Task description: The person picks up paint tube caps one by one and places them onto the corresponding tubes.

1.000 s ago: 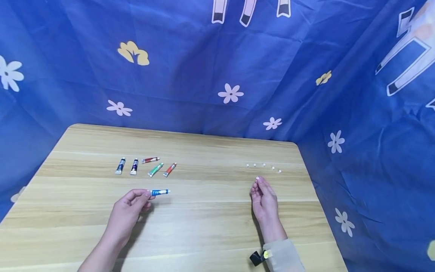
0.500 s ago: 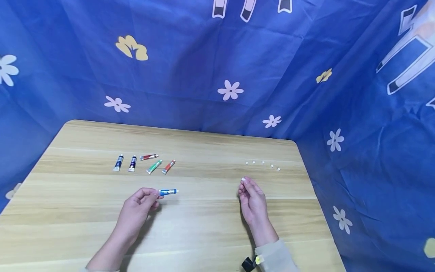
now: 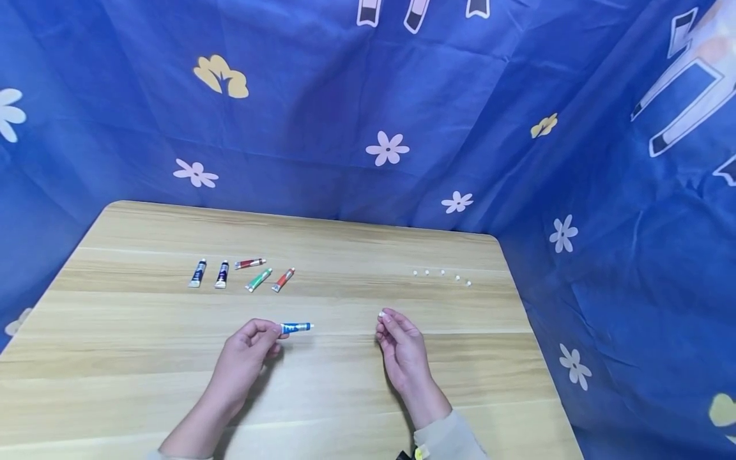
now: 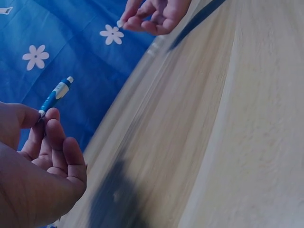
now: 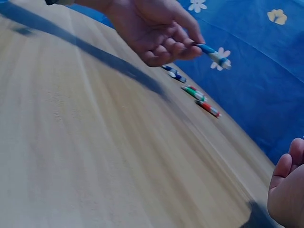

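Observation:
A small blue paint tube (image 3: 296, 328) is pinched at its flat end between the thumb and fingers of my left hand (image 3: 244, 361). Its nozzle end points right, toward the other hand, and shows pale and uncapped. In the left wrist view the same paint tube (image 4: 56, 96) stands out past the fingertips, above the table. My right hand (image 3: 405, 354) pinches a tiny white cap (image 3: 382, 314) between thumb and forefinger, a short gap to the right of the nozzle. In the right wrist view the cap is out of the picture.
On the wooden table (image 3: 345, 396), several paint tubes lie at the back left, among them a green tube (image 3: 259, 280) and an orange-red tube (image 3: 283, 280). Several white caps (image 3: 443, 272) lie in a loose row at the back right. Blue patterned cloth (image 3: 322, 128) hangs behind and beside the table.
My right hand has moved left with the white cap, and my left hand has moved right with the blue paint tube. The gap between them has narrowed.

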